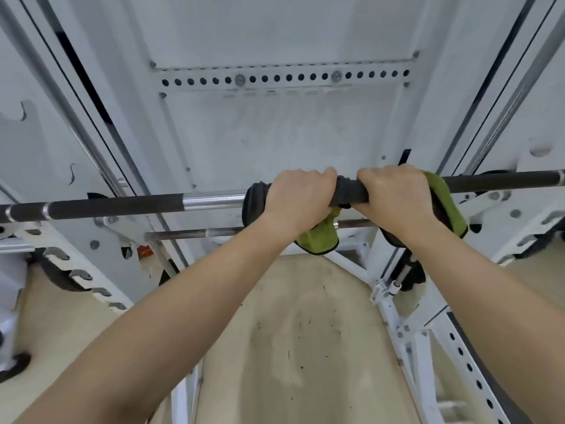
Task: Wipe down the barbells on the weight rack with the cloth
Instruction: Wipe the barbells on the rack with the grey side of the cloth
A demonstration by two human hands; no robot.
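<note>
Left hand point(298, 195), right hand point(394, 194) around cloth point(319, 238)

A white wall panel point(275, 139) fills the background. Across its upper part runs a perforated metal strip point(281, 78), fixed with two bolts point(240, 79). Below lies a beige floor point(305, 332), scattered with dark specks. At the wall's lower left corner sits a small red object point(145, 250). A black strap point(16, 364) rests at the floor's left edge.
</note>
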